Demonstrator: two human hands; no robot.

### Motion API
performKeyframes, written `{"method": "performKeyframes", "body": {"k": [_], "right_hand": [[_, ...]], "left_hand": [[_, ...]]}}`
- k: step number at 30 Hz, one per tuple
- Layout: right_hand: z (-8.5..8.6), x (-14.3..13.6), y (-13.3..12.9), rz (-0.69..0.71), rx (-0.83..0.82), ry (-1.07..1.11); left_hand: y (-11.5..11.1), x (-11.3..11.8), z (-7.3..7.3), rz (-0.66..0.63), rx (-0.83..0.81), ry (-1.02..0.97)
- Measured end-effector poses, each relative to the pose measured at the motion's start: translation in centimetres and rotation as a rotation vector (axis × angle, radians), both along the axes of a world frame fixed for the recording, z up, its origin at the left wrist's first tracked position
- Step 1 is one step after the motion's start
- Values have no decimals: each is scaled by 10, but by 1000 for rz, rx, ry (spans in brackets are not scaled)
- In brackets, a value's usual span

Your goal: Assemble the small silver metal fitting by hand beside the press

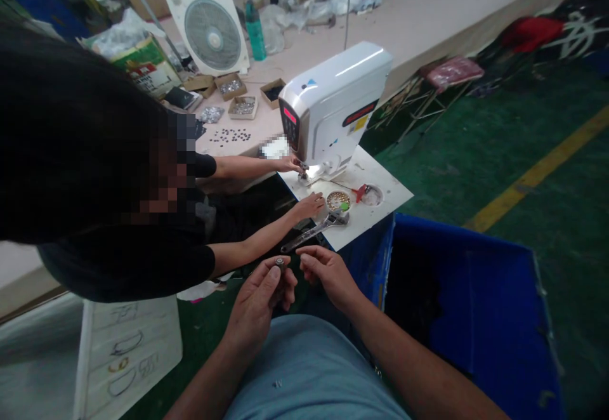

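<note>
The left hand [259, 302] pinches a small dark cylindrical metal part [280, 262] between thumb and fingers, holding it above the lap in grey-blue trousers. The right hand [328, 273] hovers just beside it, its fingers curled loosely together with the tips close to the part but not touching it; it holds nothing.

Beyond the hands, a co-worker in a black top leans across from the left. One of that person's hands [309, 205] rests on the white tabletop [380, 201] beside a small round dish of metal studs [338, 201]; the other hand [291, 164] is at the base of a white press machine [333, 112]. A silver adjustable wrench [314, 231] lies at the tabletop's near edge, between the co-worker's arm and the held part. A blue plastic crate [476, 306] stands to the right.
</note>
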State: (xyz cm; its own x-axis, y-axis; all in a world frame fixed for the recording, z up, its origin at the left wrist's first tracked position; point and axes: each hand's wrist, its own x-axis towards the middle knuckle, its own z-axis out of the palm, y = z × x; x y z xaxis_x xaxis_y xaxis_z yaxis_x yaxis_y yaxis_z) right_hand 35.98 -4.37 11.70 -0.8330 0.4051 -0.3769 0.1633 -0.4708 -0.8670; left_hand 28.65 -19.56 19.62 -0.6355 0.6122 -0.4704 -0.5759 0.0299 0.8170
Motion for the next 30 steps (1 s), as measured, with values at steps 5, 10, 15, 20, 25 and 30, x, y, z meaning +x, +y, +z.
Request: {"method": "performKeyframes", "body": {"k": [5,10,15,20,25,30], "right_hand": [[59,9,2,-72,477,260],[82,19,-4,-192,968,488],[79,24,-1,-104,1066,441],[76,32,-1,-151,1033,430],[67,38,-6,-142,1039,391],[65,39,-7,-174,1029,396]], "left_hand": [[8,2,6,-23,83,-94],[12,1,2,45,139,-164],[14,0,-3,123,99,-204],[20,2,-1,95,142,-254],[22,9,5,129,177,-355],[23,16,9,113,176,-389]]}}
